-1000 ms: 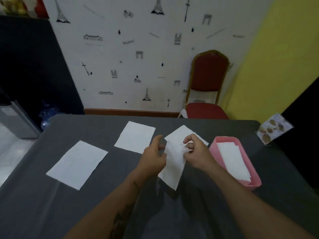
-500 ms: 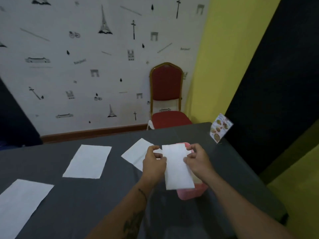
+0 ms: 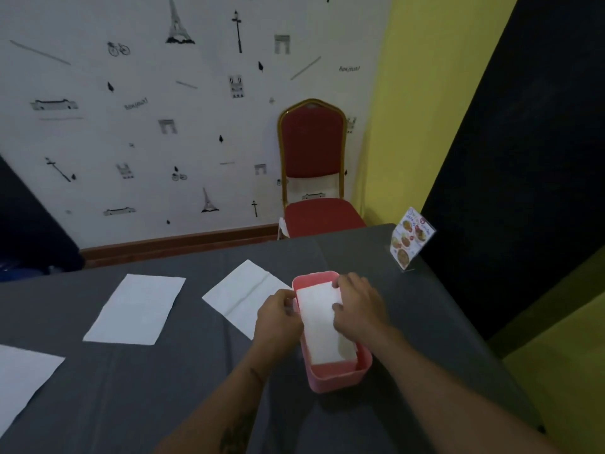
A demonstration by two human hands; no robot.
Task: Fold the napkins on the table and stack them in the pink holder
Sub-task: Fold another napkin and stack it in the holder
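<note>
At the left edge of the grey worktop (image 3: pixel 442 322) a flat white napkin (image 3: pixel 23 385) lies partly cut off by the view. Further in lies a second flat napkin (image 3: pixel 134 309), and near the middle of the far edge a third napkin (image 3: pixel 244 294) lies at an angle with a crease down its length, its near corner hidden under the left hand (image 3: pixel 278 317).

The left hand sits at the left long wall of the pink holder (image 3: pixel 340 376), fingers curled over the rim onto the edge of the folded napkin (image 3: pixel 322 326); whether that grip pinches the napkin or only touches it cannot be told. The folded napkin lies inside the holder, filling it from the far end almost to the near end, where a strip of pink floor shows.

The right hand (image 3: pixel 358 306) rests over the holder's right wall, thumb and fingertips pressed on the napkin's right edge and far corner, a light grip on the paper.

Close to the far right corner of the worktop stands a small menu card (image 3: pixel 411 237) in a clear stand. Beyond the far edge a red chair (image 3: pixel 312 149) stands against the wall.
</note>
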